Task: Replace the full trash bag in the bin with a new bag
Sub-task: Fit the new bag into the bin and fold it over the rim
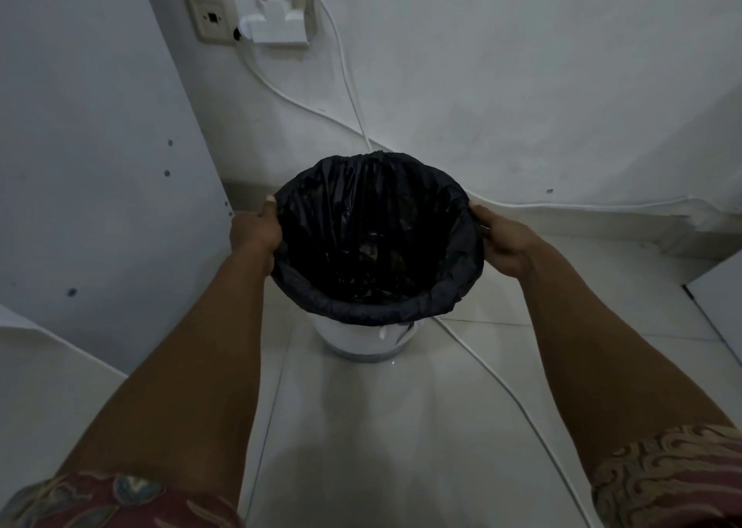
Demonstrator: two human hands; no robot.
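Observation:
A small white bin (363, 338) stands on the tiled floor near the wall. A black trash bag (377, 306) lines it, its edge folded down over the rim all the way round. Dark scraps of rubbish lie deep inside the bag. My left hand (257, 232) grips the folded bag edge at the bin's left side. My right hand (500, 242) grips the bag edge at the right side. Both arms reach forward from patterned sleeves.
A wall socket (210, 15) with a white adapter (279, 21) sits above the bin. White cables (345, 81) run down the wall and across the floor to the right of the bin. A white panel (100, 146) stands on the left.

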